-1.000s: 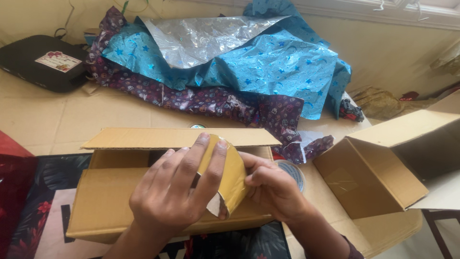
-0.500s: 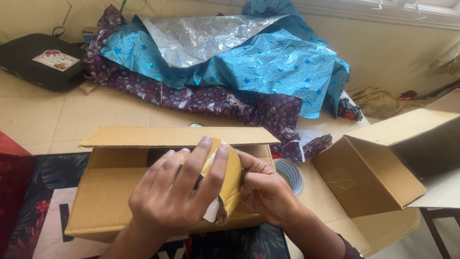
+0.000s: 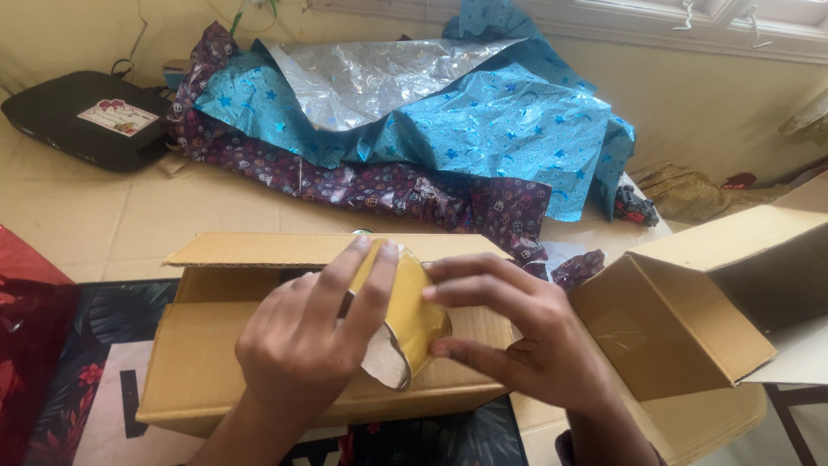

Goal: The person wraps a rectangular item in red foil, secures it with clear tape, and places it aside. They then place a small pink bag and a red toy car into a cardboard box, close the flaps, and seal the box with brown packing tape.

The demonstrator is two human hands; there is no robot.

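Observation:
My left hand (image 3: 302, 345) grips a roll of brown packing tape (image 3: 407, 315), fingers hooked over its top, holding it above a long cardboard box (image 3: 203, 371) whose far flap stands open. My right hand (image 3: 526, 341) rests on the right side of the roll, thumb and fingers spread along the tape's outer face. The roll's cardboard core shows at its lower edge.
A second open cardboard box (image 3: 681, 319) sits to the right. Crumpled blue, silver and purple wrapping paper (image 3: 431, 129) lies behind. A black case (image 3: 82, 116) is at far left, red material (image 3: 26, 319) at the left edge, a floral mat (image 3: 103, 345) under the box.
My right hand has shifted from curled behind the roll to spread over its right side, covering the second tape roll on the floor. The view moved slightly.

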